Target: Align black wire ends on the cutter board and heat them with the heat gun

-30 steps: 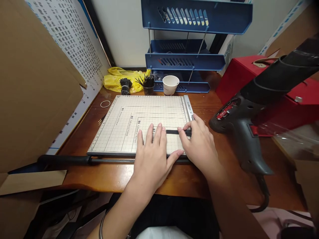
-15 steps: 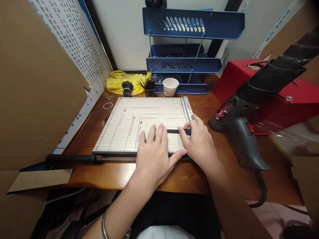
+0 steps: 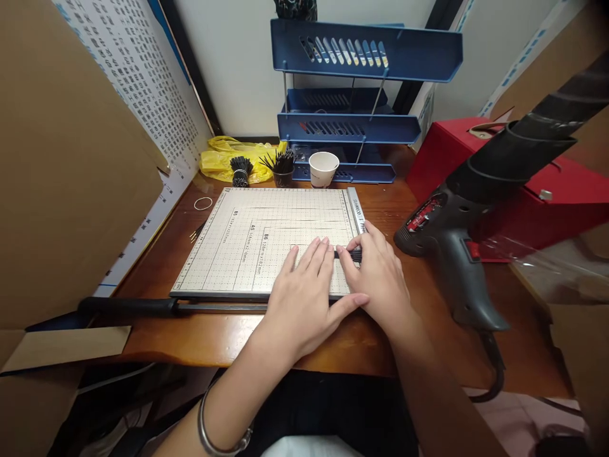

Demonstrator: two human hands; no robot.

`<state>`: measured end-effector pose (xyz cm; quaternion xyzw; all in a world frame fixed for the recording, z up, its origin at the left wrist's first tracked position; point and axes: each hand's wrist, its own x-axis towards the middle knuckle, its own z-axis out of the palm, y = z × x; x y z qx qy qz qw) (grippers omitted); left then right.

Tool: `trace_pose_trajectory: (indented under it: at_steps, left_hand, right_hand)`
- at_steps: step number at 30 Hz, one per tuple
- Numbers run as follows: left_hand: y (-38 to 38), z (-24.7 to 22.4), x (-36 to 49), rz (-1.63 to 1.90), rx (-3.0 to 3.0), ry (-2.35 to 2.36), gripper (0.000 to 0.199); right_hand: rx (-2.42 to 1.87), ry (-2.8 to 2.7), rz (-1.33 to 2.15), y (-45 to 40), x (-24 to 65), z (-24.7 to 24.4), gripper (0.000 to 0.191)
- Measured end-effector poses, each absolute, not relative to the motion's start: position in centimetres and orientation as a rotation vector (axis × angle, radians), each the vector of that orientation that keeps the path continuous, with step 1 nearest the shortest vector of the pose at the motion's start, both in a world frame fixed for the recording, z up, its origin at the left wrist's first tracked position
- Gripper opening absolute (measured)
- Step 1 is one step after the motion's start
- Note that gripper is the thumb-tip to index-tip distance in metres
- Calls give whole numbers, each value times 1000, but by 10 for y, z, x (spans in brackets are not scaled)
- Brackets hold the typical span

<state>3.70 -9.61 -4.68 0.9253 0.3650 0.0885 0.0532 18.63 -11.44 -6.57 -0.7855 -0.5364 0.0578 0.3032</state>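
A paper cutter (image 3: 228, 260) with a printed grid lies on the wooden desk, its black-handled arm (image 3: 128, 307) down along the near edge. My left hand (image 3: 304, 298) rests flat on the board, fingers stretched and together, over part of a bundle of thin black wires (image 3: 355, 255). At the board's right edge, my right hand (image 3: 380, 273) pinches the bundle between thumb and fingers. Only a short stretch of the wires shows between the two hands. My left thumb reaches across to touch the right hand near its wrist.
Behind the board stand a tied bundle of black wires (image 3: 241, 171), a small cup of black wires (image 3: 283, 170) and a white paper cup (image 3: 324, 169). A blue tray rack (image 3: 347, 129) is at the back. A heat gun (image 3: 457, 235) and red box (image 3: 523, 235) occupy the right.
My left hand has slid right along the board, closer to my right hand, so less of the wire bundle shows between them. My right hand keeps its pinch.
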Motion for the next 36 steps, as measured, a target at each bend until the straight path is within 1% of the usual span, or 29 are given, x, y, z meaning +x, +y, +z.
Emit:
trace_pose_trajectory:
  at_steps: [2, 6, 9, 15, 22, 34, 36]
  left_hand:
    - [-95, -49, 36, 282, 2843, 1090, 96]
    - [-96, -53, 36, 305, 2884, 1068, 101]
    - [-96, -54, 40, 324, 2909, 1011, 102]
    - [-94, -54, 44, 382, 2941, 933, 109]
    - [-93, -60, 42, 419, 2887, 928, 106]
    - [-93, -61, 42, 433, 2848, 927, 109]
    - [-93, -61, 42, 420, 2847, 929, 109]
  right_hand:
    - [-2049, -1404, 174, -115, 187, -67, 21]
    - [-1901, -1326, 288, -121, 193, -66, 38]
    - [-1814, -1295, 309, -130, 200, -60, 44]
    - [-1720, -1380, 174, -140, 207, -56, 38]
    - [-1783, -1365, 170, -132, 205, -70, 47]
    - [-1916, -1277, 194, -129, 202, -72, 45]
    - [-1913, -1283, 138, -129, 202, -72, 43]
